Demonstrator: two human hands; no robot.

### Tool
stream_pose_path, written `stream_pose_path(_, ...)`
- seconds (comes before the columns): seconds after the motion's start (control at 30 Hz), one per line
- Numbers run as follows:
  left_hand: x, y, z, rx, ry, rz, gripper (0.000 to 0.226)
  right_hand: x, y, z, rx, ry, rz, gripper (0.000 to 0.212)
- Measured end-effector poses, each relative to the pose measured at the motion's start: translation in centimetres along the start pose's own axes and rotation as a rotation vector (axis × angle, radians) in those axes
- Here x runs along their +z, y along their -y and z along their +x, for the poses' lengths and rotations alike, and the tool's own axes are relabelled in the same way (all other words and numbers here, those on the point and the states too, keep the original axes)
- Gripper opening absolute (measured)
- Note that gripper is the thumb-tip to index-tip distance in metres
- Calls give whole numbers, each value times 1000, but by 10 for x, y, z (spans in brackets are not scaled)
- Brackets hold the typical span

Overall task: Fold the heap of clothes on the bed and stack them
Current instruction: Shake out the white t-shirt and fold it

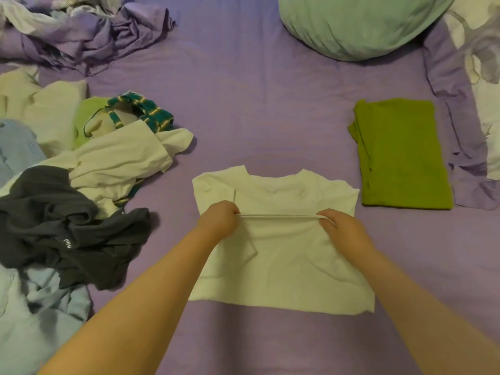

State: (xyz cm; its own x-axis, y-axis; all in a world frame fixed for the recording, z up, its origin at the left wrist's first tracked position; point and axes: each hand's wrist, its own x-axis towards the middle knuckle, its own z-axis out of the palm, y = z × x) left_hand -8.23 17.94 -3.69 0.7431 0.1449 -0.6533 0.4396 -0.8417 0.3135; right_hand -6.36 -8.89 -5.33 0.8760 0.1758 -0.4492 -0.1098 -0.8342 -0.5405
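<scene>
Fingers of both hands clamped on a raised crease across the white T-shirt, which lies flat mid-bed! Left hand and right hand pull the fold taut, forearms reaching forward, knuckles up. Looks like the crosswise fold; next, carry that crease toward the collar. Unfolded heap waits left of the shirt, folded green shirt to its right.

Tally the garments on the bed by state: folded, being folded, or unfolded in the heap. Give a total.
Folded: 1, the green shirt
Being folded: 1, the white shirt, pinched by left hand and right hand
Unfolded heap: count unclear, pieces overlap
Total: 2 plus the heap
</scene>
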Motion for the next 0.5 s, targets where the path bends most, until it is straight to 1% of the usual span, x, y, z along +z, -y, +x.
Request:
stream_pose_path(0.07, -1, 0, 5, -86, -25, -126, 32, 2, 2, 7, 34, -31, -46, 30)
stream_pose_path(0.13, 3, -2, 8, -136, -50, -220, 33, 3, 6, 9, 18, -33, -44, 30)
stream_pose_path(0.27, -4, -1, 16, -110, -149, -413, 23, -13, 18, 27, -26, 11, 151, 26)
stream_pose_path(0.33, -19, -2, 28, -118, -194, -536, 17, -23, 23, 48, -28, 9, 177, 24)
stream_pose_path(0.43, -35, -8, 53, -89, -288, -537, 22, -29, 28, 81, 32, -58, 141, 24)
stream_pose_path(0.5, -35, -11, 62, -66, -329, -524, 34, -21, 25, 92, 71, -59, 137, 33)
